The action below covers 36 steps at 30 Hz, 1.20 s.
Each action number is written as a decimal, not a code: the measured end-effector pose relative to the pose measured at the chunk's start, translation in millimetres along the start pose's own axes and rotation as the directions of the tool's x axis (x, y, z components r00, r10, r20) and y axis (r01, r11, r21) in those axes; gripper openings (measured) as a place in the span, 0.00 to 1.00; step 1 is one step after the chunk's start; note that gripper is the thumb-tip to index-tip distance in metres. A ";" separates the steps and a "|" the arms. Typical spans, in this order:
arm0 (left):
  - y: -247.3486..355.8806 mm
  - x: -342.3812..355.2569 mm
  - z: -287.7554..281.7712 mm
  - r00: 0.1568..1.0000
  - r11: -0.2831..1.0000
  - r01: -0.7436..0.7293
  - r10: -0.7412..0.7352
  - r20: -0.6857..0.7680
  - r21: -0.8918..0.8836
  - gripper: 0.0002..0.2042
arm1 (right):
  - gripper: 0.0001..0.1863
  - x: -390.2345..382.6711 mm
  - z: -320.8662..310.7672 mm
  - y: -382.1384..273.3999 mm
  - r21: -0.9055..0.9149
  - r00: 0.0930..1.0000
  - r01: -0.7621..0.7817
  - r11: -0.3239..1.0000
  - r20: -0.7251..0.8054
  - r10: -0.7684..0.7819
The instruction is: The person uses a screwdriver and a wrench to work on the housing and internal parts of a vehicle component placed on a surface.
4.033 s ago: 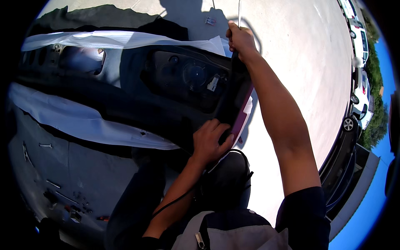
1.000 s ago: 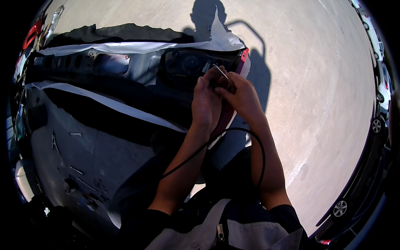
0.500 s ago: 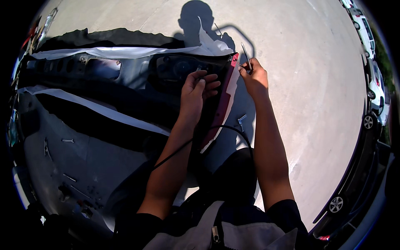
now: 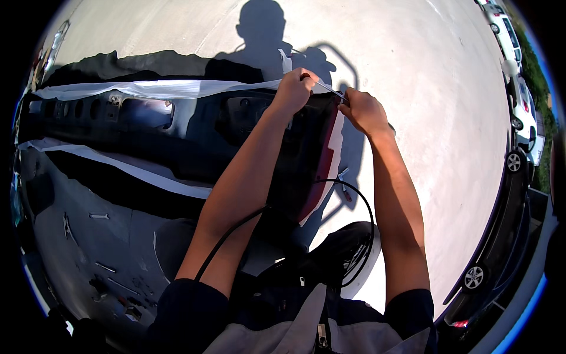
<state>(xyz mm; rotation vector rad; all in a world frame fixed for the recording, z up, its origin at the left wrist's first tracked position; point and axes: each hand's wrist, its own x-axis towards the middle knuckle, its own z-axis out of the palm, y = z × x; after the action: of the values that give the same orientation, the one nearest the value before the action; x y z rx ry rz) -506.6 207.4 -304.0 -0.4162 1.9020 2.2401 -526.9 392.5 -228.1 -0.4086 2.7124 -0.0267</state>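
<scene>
rod [image 4: 328, 88]: slim and bright, it spans two bare hands at the far right corner of a dark panel [image 4: 194, 141].
left hand [image 4: 296, 88]: fingertips appear to pinch one end, remaining fingers curled; a light hold should steady it.
right hand [image 4: 364, 112]: fingers folded about the other end; whether the thumb touches the panel, i cannot tell from where i stand.
red edge [image 4: 326, 158]: runs beneath the right-hand side of the work; slow, even force looks wisest, lest the metal slip and scratch it.
cable [image 4: 370, 215]: black, crossing the left forearm and looping beside the right; best kept from snagging.
</scene>
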 end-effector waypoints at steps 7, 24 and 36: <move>-25.3 25.8 -7.0 0.999 0.951 -0.040 0.029 0.039 0.308 0.13 | 0.15 0.0 10.0 -3.6 0.110 0.991 -0.133 0.985 0.007 0.133; -11.4 -9.5 19.7 0.894 0.644 -0.326 -0.029 0.448 0.692 0.34 | 0.16 -1.2 24.2 -9.8 0.399 0.995 -0.098 0.912 0.015 0.101; -21.9 -4.7 46.5 0.931 0.560 -0.358 0.155 0.331 0.747 0.27 | 0.21 -161.0 166.4 -22.0 0.958 0.629 -0.240 0.156 0.031 0.777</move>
<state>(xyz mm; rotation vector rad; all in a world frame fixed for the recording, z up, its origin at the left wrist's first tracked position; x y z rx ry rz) -500.0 257.1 -316.2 0.2826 2.6729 1.1893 -314.9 424.2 -318.5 1.1025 2.5103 -1.5882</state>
